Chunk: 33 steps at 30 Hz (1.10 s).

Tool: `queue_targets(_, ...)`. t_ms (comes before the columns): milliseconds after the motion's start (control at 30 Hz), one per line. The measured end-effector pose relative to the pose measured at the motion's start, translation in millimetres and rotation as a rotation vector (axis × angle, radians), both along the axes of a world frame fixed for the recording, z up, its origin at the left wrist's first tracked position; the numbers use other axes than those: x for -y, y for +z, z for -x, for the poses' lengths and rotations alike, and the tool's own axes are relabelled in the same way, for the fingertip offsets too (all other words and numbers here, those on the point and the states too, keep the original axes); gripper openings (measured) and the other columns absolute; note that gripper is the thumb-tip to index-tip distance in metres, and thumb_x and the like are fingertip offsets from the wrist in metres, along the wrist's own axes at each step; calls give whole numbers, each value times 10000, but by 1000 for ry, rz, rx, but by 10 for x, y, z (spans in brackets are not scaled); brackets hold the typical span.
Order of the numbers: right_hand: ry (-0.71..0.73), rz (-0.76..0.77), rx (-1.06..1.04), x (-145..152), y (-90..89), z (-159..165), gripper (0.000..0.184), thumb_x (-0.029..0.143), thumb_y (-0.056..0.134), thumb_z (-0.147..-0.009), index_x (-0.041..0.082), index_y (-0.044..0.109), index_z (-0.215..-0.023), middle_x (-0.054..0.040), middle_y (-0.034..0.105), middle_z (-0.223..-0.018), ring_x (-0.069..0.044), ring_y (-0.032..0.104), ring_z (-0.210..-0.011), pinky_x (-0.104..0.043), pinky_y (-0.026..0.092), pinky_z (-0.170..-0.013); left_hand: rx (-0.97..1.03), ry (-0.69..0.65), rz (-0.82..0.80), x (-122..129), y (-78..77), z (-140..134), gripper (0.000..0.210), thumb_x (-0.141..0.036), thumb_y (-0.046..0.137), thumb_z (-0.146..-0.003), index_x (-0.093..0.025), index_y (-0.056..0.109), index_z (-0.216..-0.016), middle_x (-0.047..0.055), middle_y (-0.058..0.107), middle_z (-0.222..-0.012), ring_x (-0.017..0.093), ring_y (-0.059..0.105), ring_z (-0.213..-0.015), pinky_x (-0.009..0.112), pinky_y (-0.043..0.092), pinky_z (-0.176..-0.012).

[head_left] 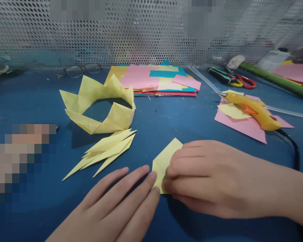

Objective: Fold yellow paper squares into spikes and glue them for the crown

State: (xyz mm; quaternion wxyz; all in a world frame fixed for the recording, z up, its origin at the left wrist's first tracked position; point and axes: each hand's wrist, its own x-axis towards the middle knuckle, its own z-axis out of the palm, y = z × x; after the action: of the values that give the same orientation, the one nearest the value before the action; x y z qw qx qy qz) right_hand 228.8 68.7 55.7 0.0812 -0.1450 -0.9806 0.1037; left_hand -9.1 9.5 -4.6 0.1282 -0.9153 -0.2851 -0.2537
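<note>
A folded piece of yellow paper (164, 161) lies on the blue table in front of me. My left hand (118, 198) is open, its fingers stretched out and the fingertips at the paper's lower left edge. With fingers curled together, my right hand (204, 174) grips the right side of the paper and hides that part. Beyond my left hand is a loose pile of pointed, folded yellow paper pieces (108, 149). Just behind them stands a ring of joined yellow paper points (93, 124), shaped like a crown.
A yellow glue gun (255, 107) rests on pink paper (237, 122) at the right, its black cord (295, 148) trailing forward. Coloured paper sheets (138, 79), glasses (83, 70), red-handled scissors (246, 81) and a green stick (275, 79) lie before the perforated metal panel (151, 37).
</note>
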Motion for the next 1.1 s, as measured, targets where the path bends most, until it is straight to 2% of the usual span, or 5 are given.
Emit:
queue_targets(367, 13, -26, -29, -14, -28, -3, 297, 135, 460, -950, 158, 719, -806, -11, 649, -767, -142, 512, -690, -290, 372, -651, -51, 112, 142, -40, 1, -25, 421, -346, 373, -960, -218, 495, -1342, -61, 492, -1429, 121, 417, -1310, 218, 145, -1145)
queue_targets(467, 8, -100, -49, 2, -53, 6, 307, 138, 420, -979, 166, 708, -877, 2, 645, -779, -141, 489, -680, -295, 351, -629, -68, 96, 135, -31, 17, -19, 428, -333, 326, -965, -207, 483, -1344, -55, 499, -1424, 149, 398, -1308, 236, 162, -1133)
queue_targets(667, -61, -62, -32, 34, -44, 56, 339, 207, 463, -989, 166, 644, -706, 35, 611, -723, -113, 444, -624, -287, 309, -577, -77, 204, 150, 7, 25, -51, 435, -233, 307, -932, -252, 492, -1325, -97, 544, -1359, 185, 438, -1192, 274, 216, -1099)
queue_targets(933, -4, -76, -27, 10, 2, 36, 322, 99, 455, -942, 151, 696, -734, 0, 640, -744, -134, 479, -650, -289, 358, -614, -29, 109, 47, -3, 2, -53, 373, -268, 390, -939, -147, 564, -1246, 21, 623, -1260, 189, 497, -1183, 294, 242, -1120)
queue_targets(1100, -95, 134, -82, 15, -40, 41, 160, 102, 571, -874, 141, 693, -777, -4, 659, -785, -110, 551, -732, -231, 400, -660, 30, 35, -52, -4, 43, -68, 218, -223, 461, -934, -178, 643, -1045, -9, 693, -1105, 136, 550, -1134, 267, 319, -1107)
